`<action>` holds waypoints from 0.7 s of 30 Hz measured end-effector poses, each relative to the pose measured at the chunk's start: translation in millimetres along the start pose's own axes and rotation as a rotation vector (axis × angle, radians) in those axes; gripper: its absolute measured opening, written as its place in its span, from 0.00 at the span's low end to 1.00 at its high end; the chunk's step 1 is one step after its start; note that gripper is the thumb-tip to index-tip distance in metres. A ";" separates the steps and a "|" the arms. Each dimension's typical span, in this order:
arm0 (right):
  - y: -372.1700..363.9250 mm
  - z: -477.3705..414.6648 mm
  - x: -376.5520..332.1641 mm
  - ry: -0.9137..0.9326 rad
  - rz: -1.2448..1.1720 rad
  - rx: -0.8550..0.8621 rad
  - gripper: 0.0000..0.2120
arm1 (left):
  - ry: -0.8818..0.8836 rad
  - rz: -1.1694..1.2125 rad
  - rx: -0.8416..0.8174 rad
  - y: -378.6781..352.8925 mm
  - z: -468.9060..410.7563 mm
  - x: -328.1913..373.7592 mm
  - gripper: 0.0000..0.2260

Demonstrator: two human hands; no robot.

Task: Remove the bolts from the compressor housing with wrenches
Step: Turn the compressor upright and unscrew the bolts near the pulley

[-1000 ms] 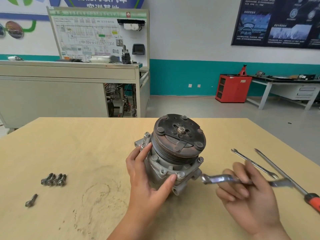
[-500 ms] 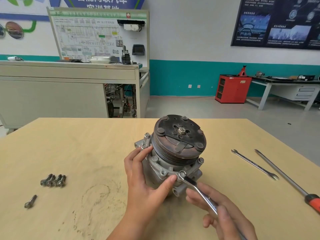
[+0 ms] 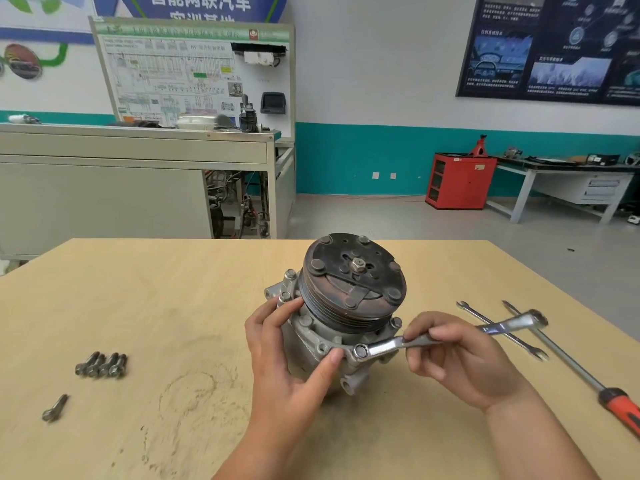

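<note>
A grey compressor housing (image 3: 313,336) with a rusty pulley face (image 3: 353,277) lies on the wooden table (image 3: 173,306). My left hand (image 3: 287,355) grips the housing's left side, thumb pressed near the front flange. My right hand (image 3: 453,355) pinches the shaft of a shiny wrench (image 3: 450,336). Its ring end sits over a bolt (image 3: 361,350) on the front flange, and its handle points up and to the right. Several removed bolts (image 3: 101,365) lie in a row at the left, with one more bolt (image 3: 54,407) nearer the table's front.
A thin open-end wrench (image 3: 502,330) and a long screwdriver with a red handle (image 3: 588,379) lie on the table at the right. Behind the table stand a grey training bench (image 3: 138,174), a red cabinet (image 3: 459,181) and a white workbench (image 3: 568,188).
My right hand has swung the wrench handle counterclockwise around the bolt, from pointing down toward me to pointing right and up. My left hand and the housing stayed put.
</note>
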State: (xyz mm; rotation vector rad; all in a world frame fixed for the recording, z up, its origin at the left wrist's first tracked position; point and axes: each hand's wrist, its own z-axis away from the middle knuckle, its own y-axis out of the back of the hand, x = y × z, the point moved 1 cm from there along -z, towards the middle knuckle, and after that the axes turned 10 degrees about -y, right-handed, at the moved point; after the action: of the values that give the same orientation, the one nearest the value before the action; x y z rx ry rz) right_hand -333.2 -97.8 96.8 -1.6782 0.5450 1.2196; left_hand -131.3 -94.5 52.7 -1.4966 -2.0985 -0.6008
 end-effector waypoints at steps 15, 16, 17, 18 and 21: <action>-60.0 56.6 61.9 0.191 0.136 0.453 0.20 | -0.075 0.011 -0.015 -1.1 -1.7 0.5 0.27; -63.2 56.5 63.7 0.198 0.177 0.452 0.20 | -0.078 0.014 -0.011 -1.3 -1.7 0.6 0.26; -65.5 56.0 65.1 0.209 0.232 0.447 0.19 | -0.081 0.018 -0.007 -1.2 -1.5 0.3 0.26; -68.6 54.8 64.9 0.220 0.287 0.439 0.19 | -0.083 0.021 -0.002 -1.0 -1.3 -0.1 0.26; -67.5 52.2 61.9 0.268 0.424 0.461 0.19 | -0.085 0.017 0.006 -1.8 -1.8 -0.6 0.25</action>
State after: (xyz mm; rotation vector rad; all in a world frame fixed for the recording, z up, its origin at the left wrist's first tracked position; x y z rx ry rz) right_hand -280.1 -11.3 68.2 -1.3687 1.2948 1.0506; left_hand -132.6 -96.5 53.6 -1.5603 -2.1469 -0.5327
